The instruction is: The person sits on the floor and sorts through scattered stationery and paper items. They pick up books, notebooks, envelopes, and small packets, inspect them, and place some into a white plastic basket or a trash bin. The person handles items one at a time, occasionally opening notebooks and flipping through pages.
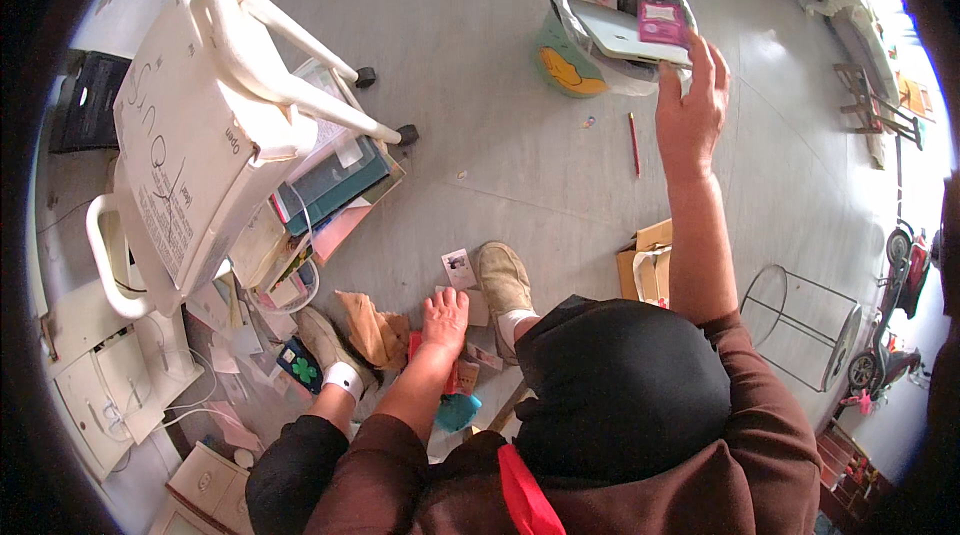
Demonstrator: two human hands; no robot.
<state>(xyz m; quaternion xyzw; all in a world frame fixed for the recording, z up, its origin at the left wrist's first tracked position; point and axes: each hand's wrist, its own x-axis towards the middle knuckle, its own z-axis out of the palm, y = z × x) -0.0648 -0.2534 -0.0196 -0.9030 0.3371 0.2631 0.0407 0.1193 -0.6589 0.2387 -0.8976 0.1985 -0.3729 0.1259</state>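
Observation:
My right hand point(696, 100) reaches over the near right edge of a lined trash bin point(559, 59), fingers apart. A pink-purple packet point(661, 21) lies just beyond my fingertips; whether they touch it is not clear. Under it a flat pale panel point(615, 32) rests in the bin, tilted. My left hand point(445, 317) is low near the floor between my shoes, its fingers spread, beside crumpled brown paper point(371, 329) and a small picture card point(458, 268). Red items and a turquoise item point(457, 412) lie by my left forearm.
A white chair point(270, 70) bearing a large carton point(176, 137) stands at the left, books and papers below it. A red pencil point(634, 145) lies on the floor. An open cardboard box point(643, 265) and a wire rack point(802, 325) are at the right, farther off a scooter point(885, 355).

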